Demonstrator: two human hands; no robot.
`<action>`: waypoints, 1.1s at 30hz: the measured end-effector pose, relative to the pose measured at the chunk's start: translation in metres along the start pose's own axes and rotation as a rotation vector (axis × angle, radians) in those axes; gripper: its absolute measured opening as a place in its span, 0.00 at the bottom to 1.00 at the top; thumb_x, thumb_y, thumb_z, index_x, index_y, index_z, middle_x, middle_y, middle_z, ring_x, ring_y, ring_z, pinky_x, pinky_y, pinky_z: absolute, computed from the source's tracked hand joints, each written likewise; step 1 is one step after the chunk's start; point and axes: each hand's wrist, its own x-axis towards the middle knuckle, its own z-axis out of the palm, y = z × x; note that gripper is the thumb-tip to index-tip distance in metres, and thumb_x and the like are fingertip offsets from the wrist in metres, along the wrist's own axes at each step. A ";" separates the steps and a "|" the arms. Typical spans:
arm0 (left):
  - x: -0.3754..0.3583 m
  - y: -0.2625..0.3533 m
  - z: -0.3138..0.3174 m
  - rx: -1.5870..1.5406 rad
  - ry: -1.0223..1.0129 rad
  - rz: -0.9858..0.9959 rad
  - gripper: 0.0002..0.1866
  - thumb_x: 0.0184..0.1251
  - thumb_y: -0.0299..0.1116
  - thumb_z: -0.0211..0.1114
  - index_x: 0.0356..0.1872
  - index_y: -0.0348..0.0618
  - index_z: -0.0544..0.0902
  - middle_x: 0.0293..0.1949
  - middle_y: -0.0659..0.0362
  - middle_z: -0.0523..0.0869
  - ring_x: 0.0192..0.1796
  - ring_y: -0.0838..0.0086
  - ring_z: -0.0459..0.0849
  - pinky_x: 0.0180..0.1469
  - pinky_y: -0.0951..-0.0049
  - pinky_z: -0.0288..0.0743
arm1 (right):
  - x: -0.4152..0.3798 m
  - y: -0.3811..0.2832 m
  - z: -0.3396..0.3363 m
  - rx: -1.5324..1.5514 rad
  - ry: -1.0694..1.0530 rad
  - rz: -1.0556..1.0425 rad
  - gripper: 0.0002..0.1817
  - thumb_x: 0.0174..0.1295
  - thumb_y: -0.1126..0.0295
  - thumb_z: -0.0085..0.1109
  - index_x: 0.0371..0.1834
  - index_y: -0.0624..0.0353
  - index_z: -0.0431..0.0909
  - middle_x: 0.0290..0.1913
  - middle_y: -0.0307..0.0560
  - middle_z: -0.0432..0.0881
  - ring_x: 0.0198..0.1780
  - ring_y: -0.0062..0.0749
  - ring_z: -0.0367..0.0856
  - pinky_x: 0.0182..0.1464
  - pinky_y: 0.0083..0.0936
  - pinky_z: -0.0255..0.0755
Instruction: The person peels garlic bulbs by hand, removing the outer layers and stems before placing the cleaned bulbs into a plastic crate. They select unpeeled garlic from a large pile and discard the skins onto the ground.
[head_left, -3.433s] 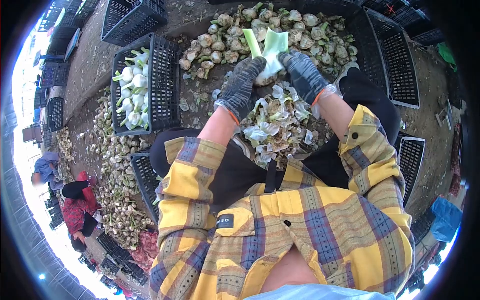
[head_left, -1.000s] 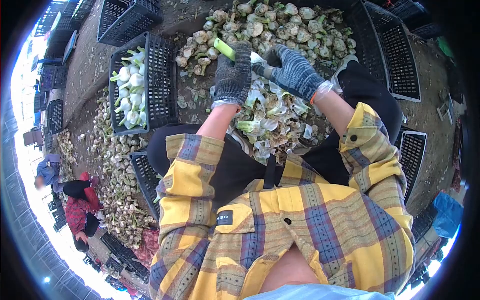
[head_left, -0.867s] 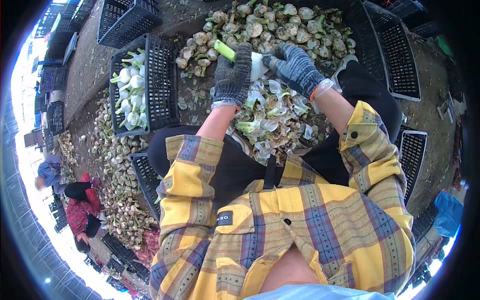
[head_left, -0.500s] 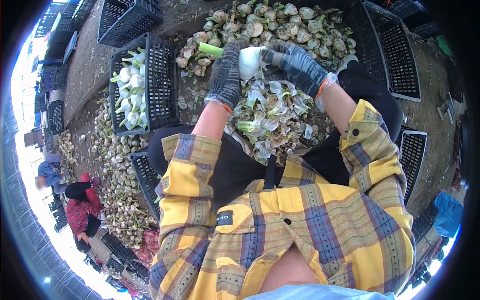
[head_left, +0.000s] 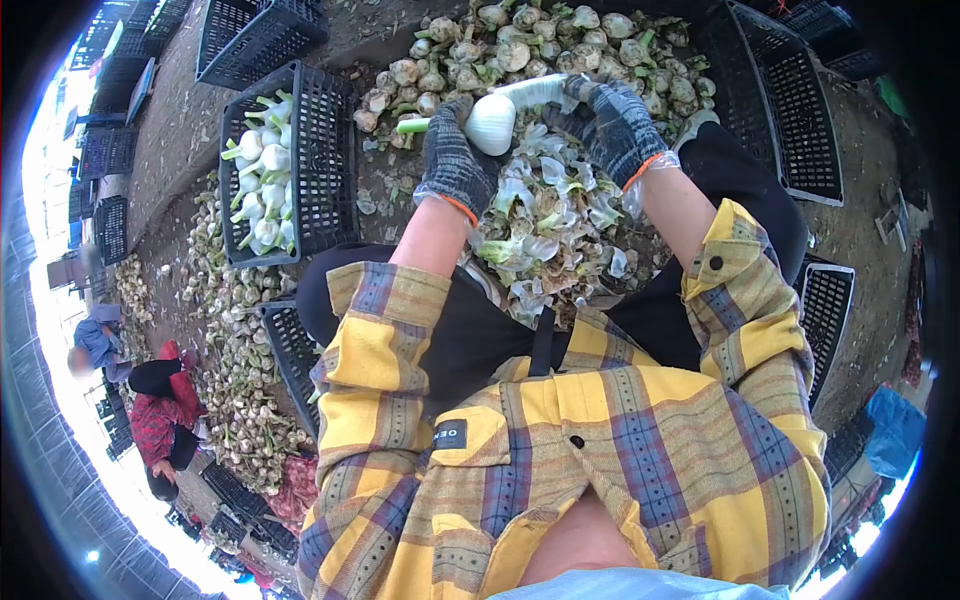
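My left hand [head_left: 455, 158], in a grey knit glove with an orange cuff, grips a smooth white garlic bulb [head_left: 491, 125]. A short green stem sticks out to the left of that hand. The matching gloved right hand [head_left: 612, 132] has its fingers closed on a pale strip of garlic skin [head_left: 537, 93], which stretches from the top of the bulb. Below both hands lies a pile of peeled-off skins [head_left: 545, 215] between my legs. Beyond them is a heap of unpeeled garlic bulbs [head_left: 575, 65], with dirt and dry skin on them.
A black crate [head_left: 327, 165] at the left holds white peeled bulbs with trimmed stems. Another black crate [head_left: 795, 110] stands on the right. More garlic [head_left: 245, 370] is spread over the ground at left, near a person in red [head_left: 165, 420]. A blue bag [head_left: 893, 430] lies far right.
My right hand has moved right, away from the bulb, drawing the skin strip out. The left hand has shifted slightly down and right, and the bulb has turned, its stem now nearly level.
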 end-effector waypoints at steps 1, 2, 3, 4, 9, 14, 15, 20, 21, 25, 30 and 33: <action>0.000 0.001 -0.001 -0.004 -0.002 0.013 0.14 0.57 0.39 0.50 0.41 0.44 0.73 0.38 0.53 0.79 0.39 0.61 0.79 0.38 0.58 0.77 | -0.001 -0.001 -0.001 0.021 0.006 -0.006 0.06 0.57 0.77 0.50 0.37 0.66 0.70 0.37 0.50 0.74 0.40 0.39 0.76 0.45 0.37 0.79; 0.000 0.003 -0.002 -0.004 -0.001 0.016 0.14 0.57 0.39 0.50 0.41 0.44 0.73 0.38 0.53 0.79 0.39 0.61 0.79 0.38 0.58 0.77 | 0.007 0.001 -0.008 0.043 -0.014 -0.016 0.06 0.57 0.77 0.50 0.37 0.65 0.71 0.35 0.49 0.73 0.39 0.38 0.76 0.44 0.35 0.79; 0.000 0.005 -0.003 -0.005 -0.007 -0.004 0.14 0.57 0.41 0.52 0.39 0.46 0.74 0.36 0.55 0.79 0.38 0.62 0.79 0.37 0.59 0.77 | 0.012 0.001 -0.014 0.043 -0.016 -0.015 0.06 0.57 0.77 0.50 0.37 0.65 0.71 0.35 0.49 0.73 0.39 0.38 0.76 0.44 0.35 0.79; 0.001 0.006 -0.004 -0.007 -0.013 -0.025 0.13 0.57 0.43 0.53 0.37 0.48 0.75 0.34 0.56 0.80 0.36 0.64 0.79 0.35 0.59 0.76 | 0.018 0.002 -0.021 0.082 0.008 -0.049 0.06 0.57 0.76 0.50 0.37 0.64 0.71 0.35 0.49 0.73 0.38 0.36 0.76 0.43 0.34 0.79; 0.008 0.017 -0.013 -0.052 -0.090 -0.002 0.15 0.58 0.46 0.50 0.36 0.48 0.76 0.35 0.57 0.81 0.36 0.62 0.80 0.36 0.57 0.77 | -0.001 -0.022 -0.010 -0.725 -0.311 -0.040 0.11 0.57 0.70 0.51 0.43 0.58 0.73 0.35 0.46 0.76 0.33 0.28 0.76 0.37 0.26 0.77; 0.007 0.055 -0.028 0.010 0.055 0.140 0.14 0.57 0.45 0.51 0.37 0.48 0.76 0.33 0.56 0.81 0.34 0.62 0.80 0.31 0.57 0.76 | -0.033 -0.016 0.006 -1.332 -0.879 -0.087 0.19 0.55 0.63 0.55 0.50 0.58 0.73 0.45 0.44 0.78 0.46 0.30 0.76 0.49 0.26 0.70; 0.007 0.068 -0.034 0.088 0.014 0.198 0.14 0.57 0.44 0.52 0.37 0.48 0.76 0.33 0.56 0.81 0.33 0.62 0.80 0.29 0.56 0.76 | -0.033 -0.014 0.004 -1.348 -0.858 -0.136 0.18 0.56 0.61 0.55 0.47 0.58 0.74 0.44 0.47 0.79 0.46 0.33 0.77 0.50 0.26 0.70; 0.006 0.179 -0.085 0.404 0.188 0.482 0.15 0.58 0.44 0.53 0.40 0.45 0.74 0.32 0.54 0.81 0.29 0.62 0.81 0.23 0.67 0.76 | -0.044 -0.008 0.007 -1.308 -0.779 -0.125 0.19 0.55 0.58 0.56 0.45 0.57 0.75 0.41 0.51 0.79 0.44 0.38 0.78 0.49 0.30 0.70; 0.003 0.193 -0.089 0.313 0.329 0.569 0.17 0.59 0.46 0.53 0.41 0.44 0.74 0.33 0.54 0.81 0.27 0.62 0.81 0.23 0.67 0.77 | -0.046 -0.006 0.007 -1.308 -0.783 -0.126 0.19 0.55 0.58 0.56 0.45 0.57 0.75 0.41 0.51 0.79 0.44 0.38 0.78 0.49 0.30 0.70; 0.046 0.268 -0.191 0.780 0.171 0.745 0.20 0.63 0.46 0.49 0.47 0.42 0.76 0.42 0.54 0.81 0.38 0.72 0.81 0.37 0.71 0.75 | -0.050 0.001 0.011 -1.503 -0.798 -0.059 0.16 0.55 0.66 0.57 0.47 0.59 0.74 0.41 0.50 0.79 0.44 0.33 0.78 0.48 0.27 0.71; 0.025 0.246 -0.199 0.473 0.702 0.610 0.20 0.61 0.45 0.55 0.52 0.50 0.72 0.48 0.59 0.76 0.44 0.69 0.77 0.39 0.67 0.70 | -0.044 0.013 0.008 -1.467 -0.768 -0.006 0.17 0.54 0.68 0.56 0.48 0.59 0.73 0.41 0.51 0.79 0.45 0.35 0.78 0.49 0.27 0.70; 0.098 0.244 -0.253 1.106 0.699 0.964 0.19 0.59 0.43 0.58 0.41 0.35 0.76 0.38 0.54 0.80 0.38 0.70 0.77 0.43 0.72 0.70 | -0.041 0.021 0.008 -1.420 -0.765 -0.021 0.18 0.55 0.61 0.56 0.45 0.60 0.74 0.41 0.55 0.78 0.44 0.44 0.78 0.48 0.32 0.70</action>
